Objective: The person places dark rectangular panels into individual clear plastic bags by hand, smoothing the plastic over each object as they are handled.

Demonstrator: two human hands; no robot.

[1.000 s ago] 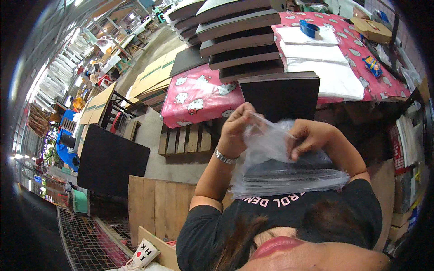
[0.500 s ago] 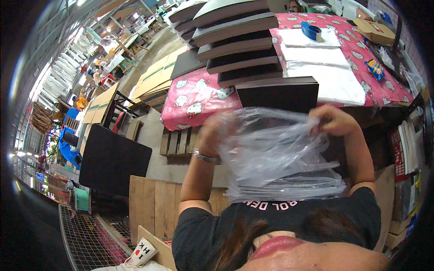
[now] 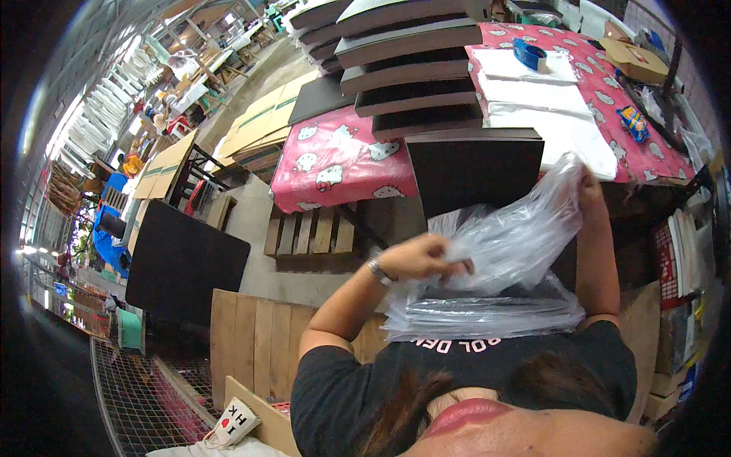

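Right hand pinching film, left hand uncertain

Your right hand grips the clear film by its upper end; your left curls at its other side, and whether it pinches, I cannot tell. Ahead of you stands the pink-covered table, bearing a tall stack of black slabs. An upright black block faces you; the film slants before it, above the folded plastic pile at your chest. Thin layers may cling, dragging others along; your wristwatch could snag and tear an edge.
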